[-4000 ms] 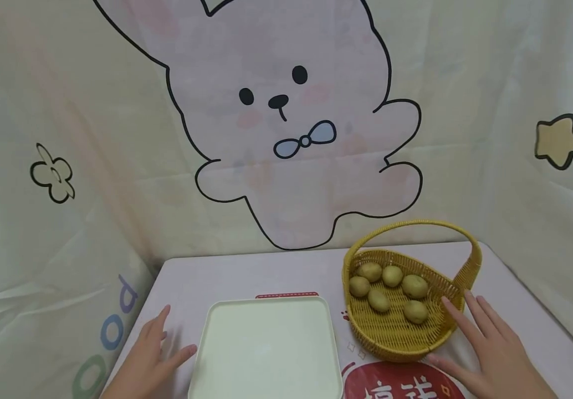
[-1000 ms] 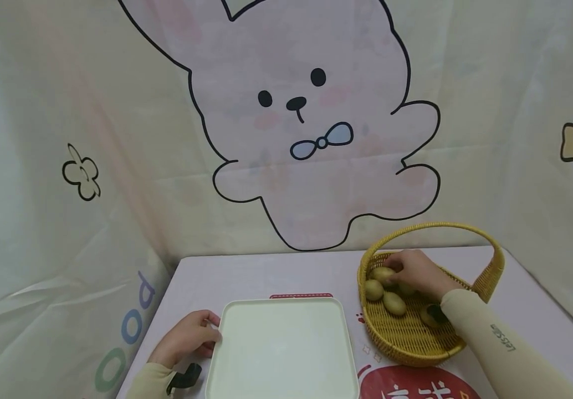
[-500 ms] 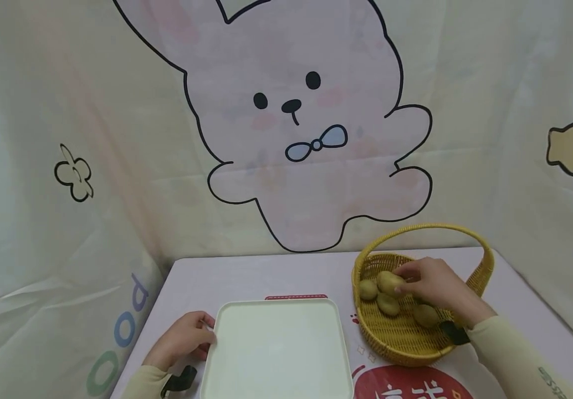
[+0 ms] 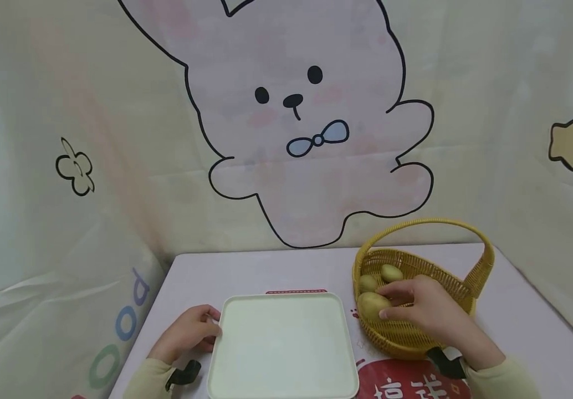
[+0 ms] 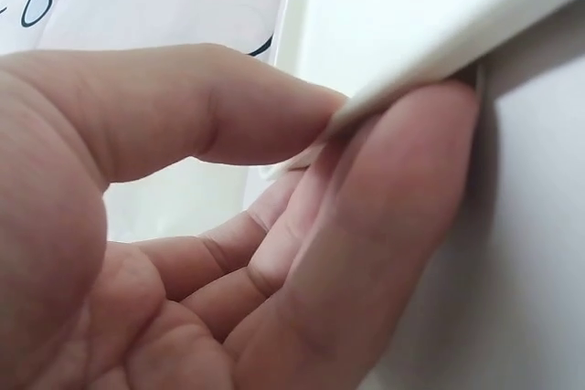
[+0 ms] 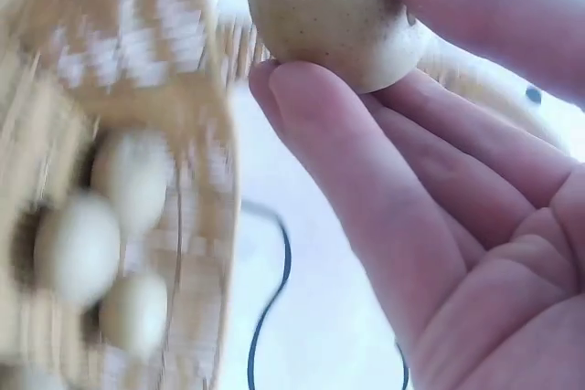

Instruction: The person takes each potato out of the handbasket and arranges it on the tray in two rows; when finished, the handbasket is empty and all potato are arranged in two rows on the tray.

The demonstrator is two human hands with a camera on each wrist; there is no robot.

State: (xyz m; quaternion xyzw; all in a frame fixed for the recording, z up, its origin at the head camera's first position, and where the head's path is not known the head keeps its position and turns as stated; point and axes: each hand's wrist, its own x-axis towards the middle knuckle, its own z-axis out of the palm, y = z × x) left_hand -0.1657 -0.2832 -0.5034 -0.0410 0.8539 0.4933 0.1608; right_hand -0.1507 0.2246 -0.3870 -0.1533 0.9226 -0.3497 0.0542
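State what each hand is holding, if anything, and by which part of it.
The right hand pinches a potato at the end nearest the palm. The left hand pinches the white tray by its left edge.

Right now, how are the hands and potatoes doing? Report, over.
Left hand pinching edge of white tray. Right hand gripping one potato near rim of yellow basket. Other potatoes inside. Nothing obvious in the way.

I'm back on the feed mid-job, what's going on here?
A person's right hand holds a potato at the left side of the yellow basket; other potatoes lie inside it. The left hand pinches the left rim of the white tray, which sits on the table.
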